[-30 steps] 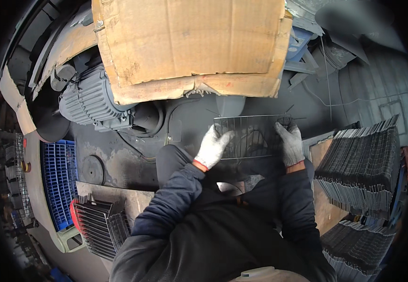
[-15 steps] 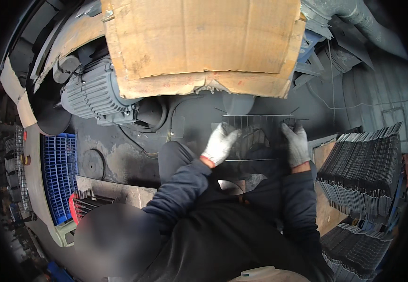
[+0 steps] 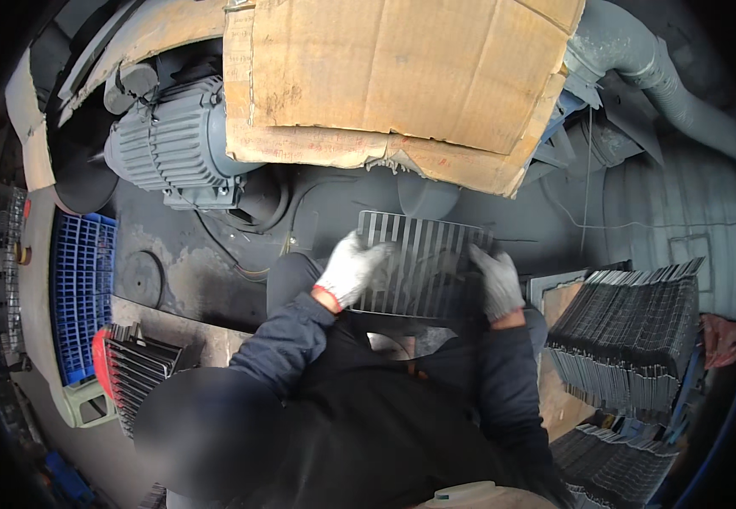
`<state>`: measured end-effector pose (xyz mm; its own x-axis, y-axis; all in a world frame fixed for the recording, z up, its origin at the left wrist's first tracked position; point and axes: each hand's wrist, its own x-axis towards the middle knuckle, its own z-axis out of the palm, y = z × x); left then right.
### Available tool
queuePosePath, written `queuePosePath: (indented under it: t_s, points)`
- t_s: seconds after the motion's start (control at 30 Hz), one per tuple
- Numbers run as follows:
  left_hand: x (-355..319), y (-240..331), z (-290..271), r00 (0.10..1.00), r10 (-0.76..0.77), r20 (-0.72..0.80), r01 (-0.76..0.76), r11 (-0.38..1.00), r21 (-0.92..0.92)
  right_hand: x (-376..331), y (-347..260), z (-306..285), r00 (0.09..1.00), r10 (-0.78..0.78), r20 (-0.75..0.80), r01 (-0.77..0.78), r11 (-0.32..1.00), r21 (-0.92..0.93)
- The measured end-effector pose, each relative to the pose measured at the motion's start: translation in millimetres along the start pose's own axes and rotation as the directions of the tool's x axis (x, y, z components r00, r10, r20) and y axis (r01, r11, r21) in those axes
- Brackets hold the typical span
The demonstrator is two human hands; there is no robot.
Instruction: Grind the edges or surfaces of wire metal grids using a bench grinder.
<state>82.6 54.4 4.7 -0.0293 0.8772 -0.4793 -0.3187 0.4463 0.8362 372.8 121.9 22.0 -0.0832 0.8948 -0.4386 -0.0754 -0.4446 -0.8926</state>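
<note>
A rectangular wire grate [image 3: 416, 265] with a row of thin parallel bars is held up in front of me, over my lap. My left hand [image 3: 349, 271], in a white knit glove with a red cuff, is closed on its left edge. The right edge is gripped by my right hand [image 3: 499, 282], gloved the same way. Just beyond the grate, a grey rounded disc [image 3: 430, 197] pokes out below a torn cardboard sheet [image 3: 402, 81].
Tall stacks of dark wire grates [image 3: 626, 331] stand at my right. To the left are a grey electric motor [image 3: 168, 144], a blue plastic crate [image 3: 83, 288] and more dark grates [image 3: 139, 365] in something red. A thick duct [image 3: 631, 51] curves at the far right.
The grate has tilted so its barred face shows more fully. Both hands have shifted left and slightly nearer with it. The whole view has also turned a little.
</note>
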Motion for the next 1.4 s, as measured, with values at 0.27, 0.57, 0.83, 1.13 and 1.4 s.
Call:
queuePosePath:
  t_s: [0.27, 0.57, 0.83, 1.13, 1.4]
  points:
    - [-17, 23, -7, 0.987, -0.155, -0.047, 0.148, 0.98, -0.13, -40, -11, 12, 0.986, 0.128, 0.105, -0.117, 0.987, -0.109]
    - [-2, 31, 13, 0.968, -0.137, 0.211, 0.191, 0.947, -0.257, -48, -21, -12, 0.999, 0.037, -0.031, -0.042, 0.987, -0.154]
    - [-7, 18, -30, 0.97, -0.219, 0.106, 0.241, 0.927, -0.286, -28, -26, 25, 0.979, 0.152, 0.137, -0.126, 0.975, -0.185]
    - [23, -18, -41, 0.939, 0.097, 0.329, -0.112, 0.993, 0.028, -53, -41, 16, 0.99, -0.029, 0.14, 0.042, 0.995, -0.094]
    - [-67, 9, 83, 0.905, 0.301, 0.3, -0.274, 0.953, -0.129, -159, -64, -74, 0.939, -0.333, -0.086, 0.324, 0.94, -0.104]
